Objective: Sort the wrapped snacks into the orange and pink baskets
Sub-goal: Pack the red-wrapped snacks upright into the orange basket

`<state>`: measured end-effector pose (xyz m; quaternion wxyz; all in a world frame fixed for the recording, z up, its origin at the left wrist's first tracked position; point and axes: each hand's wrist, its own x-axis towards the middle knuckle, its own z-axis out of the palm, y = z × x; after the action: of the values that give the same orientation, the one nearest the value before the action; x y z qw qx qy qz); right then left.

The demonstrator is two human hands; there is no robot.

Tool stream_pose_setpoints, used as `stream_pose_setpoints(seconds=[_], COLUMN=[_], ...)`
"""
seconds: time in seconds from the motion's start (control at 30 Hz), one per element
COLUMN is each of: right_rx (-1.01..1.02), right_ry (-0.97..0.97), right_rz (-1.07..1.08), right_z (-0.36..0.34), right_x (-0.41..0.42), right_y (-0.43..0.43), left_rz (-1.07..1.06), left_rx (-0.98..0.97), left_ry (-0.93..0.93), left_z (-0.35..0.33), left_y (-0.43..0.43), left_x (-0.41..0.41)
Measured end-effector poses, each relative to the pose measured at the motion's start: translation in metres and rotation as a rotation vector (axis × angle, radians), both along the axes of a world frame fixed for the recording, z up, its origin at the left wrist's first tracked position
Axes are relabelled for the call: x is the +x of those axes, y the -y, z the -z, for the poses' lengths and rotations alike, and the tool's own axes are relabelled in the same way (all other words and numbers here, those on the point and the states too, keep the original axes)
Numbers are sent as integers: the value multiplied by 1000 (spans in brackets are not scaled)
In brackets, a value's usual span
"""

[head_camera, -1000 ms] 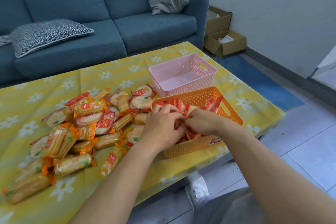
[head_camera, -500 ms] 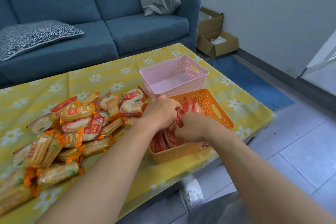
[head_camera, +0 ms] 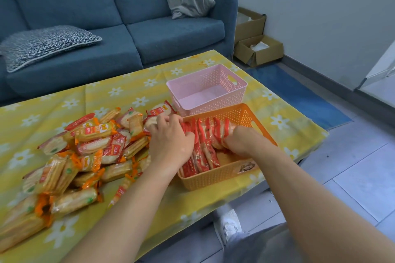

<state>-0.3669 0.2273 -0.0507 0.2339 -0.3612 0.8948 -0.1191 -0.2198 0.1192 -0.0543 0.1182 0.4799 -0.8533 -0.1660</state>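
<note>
An orange basket (head_camera: 218, 179) stands at the table's near right edge and holds a row of red-wrapped snacks (head_camera: 203, 141) standing on edge. My left hand (head_camera: 171, 141) grips the left end of that row at the basket's left rim. My right hand (head_camera: 243, 139) grips the right end of the row inside the basket. Behind it the pink basket (head_camera: 235, 94) has nothing visible inside. A pile of wrapped snacks (head_camera: 85, 151), with orange and red wrappers, covers the table to the left.
The table wears a yellow cloth with white flowers (head_camera: 132, 92). A blue sofa (head_camera: 149, 34) with two cushions stands behind it. Cardboard boxes (head_camera: 258, 49) sit by the wall at right. A blue mat (head_camera: 299, 94) lies on the tiled floor.
Both hands have spread apart from the middle of the orange basket to the two ends of the red packets, which now stand in a tidy row.
</note>
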Motion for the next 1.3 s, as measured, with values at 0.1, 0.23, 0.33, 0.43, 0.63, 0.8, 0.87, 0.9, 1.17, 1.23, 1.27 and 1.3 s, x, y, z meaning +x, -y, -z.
stream_pose_setpoints(seconds=[0.1, 0.23, 0.33, 0.43, 0.63, 0.8, 0.87, 0.9, 1.17, 1.23, 1.27, 1.3], right_rx=[-57, -56, -12, -121, -337, -241, -68, 12, 239, 151, 98, 51], right_ry=[191, 302, 80, -202, -150, -168, -255, -267, -331, -268, -244, -239], right_rz=[1, 12, 29, 75, -207, -406, -466, -490, -538, -480, -452, -432], right_z=[4, -3, -18, -36, -46, -34, -25, -19, 17, 14, 12, 9], right_x=[-2, 2, 14, 39, 112, 148, 161, 165, 173, 166, 162, 159], right_y=[12, 19, 24, 33, 71, 103, 109, 110, 126, 127, 127, 128], left_rz=[44, 127, 155, 149, 22, 18, 118, 159, 252, 258, 240, 212], left_rx=[110, 113, 157, 114, 122, 63, 51, 60, 300, 297, 281, 253], left_ry=[-22, -6, -128, -191, -72, 95, 146, 169, 198, 229, 246, 281], left_z=[4, 4, 1, -5, -9, -7, 2, 7, 31, 29, 26, 24], left_y=[-2, -5, 0, 9, 36, 49, 45, 40, 38, 42, 45, 49], left_x=[5, 13, 26, 50, 130, 186, 196, 198, 183, 177, 175, 175])
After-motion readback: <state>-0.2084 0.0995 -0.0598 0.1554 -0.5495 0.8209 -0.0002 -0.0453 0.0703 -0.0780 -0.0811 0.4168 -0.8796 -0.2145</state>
